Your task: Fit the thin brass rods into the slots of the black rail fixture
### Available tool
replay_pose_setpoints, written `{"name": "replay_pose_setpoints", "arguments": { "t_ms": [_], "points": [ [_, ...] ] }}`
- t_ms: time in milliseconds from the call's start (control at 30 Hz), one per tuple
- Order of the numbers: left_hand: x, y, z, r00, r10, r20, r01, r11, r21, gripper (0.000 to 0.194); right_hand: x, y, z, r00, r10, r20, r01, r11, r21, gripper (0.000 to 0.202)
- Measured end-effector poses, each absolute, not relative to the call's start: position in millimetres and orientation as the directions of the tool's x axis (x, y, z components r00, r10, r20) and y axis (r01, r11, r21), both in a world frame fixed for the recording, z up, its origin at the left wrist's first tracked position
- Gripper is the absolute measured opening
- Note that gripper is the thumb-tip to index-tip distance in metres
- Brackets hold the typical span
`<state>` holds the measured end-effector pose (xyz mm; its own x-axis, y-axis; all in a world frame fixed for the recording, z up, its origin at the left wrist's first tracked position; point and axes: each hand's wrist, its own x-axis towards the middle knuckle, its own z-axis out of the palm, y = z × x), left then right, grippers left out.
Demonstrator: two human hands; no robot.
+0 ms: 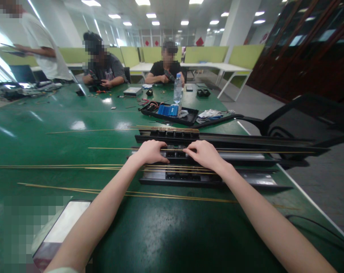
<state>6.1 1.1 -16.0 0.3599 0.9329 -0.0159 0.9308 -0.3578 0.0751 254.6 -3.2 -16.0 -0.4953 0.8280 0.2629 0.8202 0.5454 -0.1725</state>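
In the middle of the green table lies a long black channel (244,161) with small black blocks (176,152) set inside it. My left hand (151,151) straddles this channel, thumb at the near side and fingers at the far side, just left of the blocks. A thin brass-coloured rod (109,148) runs lengthwise over the blocks and passes under both hands. My right hand (204,153) pinches that rod between thumb and forefinger, just right of the blocks. The right hand's other fingers are curled and partly hidden.
Similar black channels lie in front (172,182) and behind (229,139), with more rods across them. Loose rods (172,195) lie nearer me, beside a phone (66,223). Beyond are a black tray (186,118), a water bottle (177,89), a chair (308,117) and several people.
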Motion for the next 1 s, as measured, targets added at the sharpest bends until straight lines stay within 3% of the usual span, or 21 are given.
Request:
{"name": "replay_pose_setpoints", "arguments": {
  "t_ms": [767, 1000],
  "points": [
    [8.4, 0.3, -12.5, 0.334, 0.942, -0.039, 0.941, -0.331, 0.072, 0.082, 262.0, -2.2, -7.9, -0.487, 0.853, 0.186, 0.84, 0.516, -0.169, 0.039],
    [8.8, -1.5, -10.7, 0.349, 0.937, -0.034, 0.936, -0.346, 0.069, 0.08, 265.0, 1.2, -7.8, -0.548, 0.808, 0.215, 0.808, 0.578, -0.115, 0.04]
  ]
}}
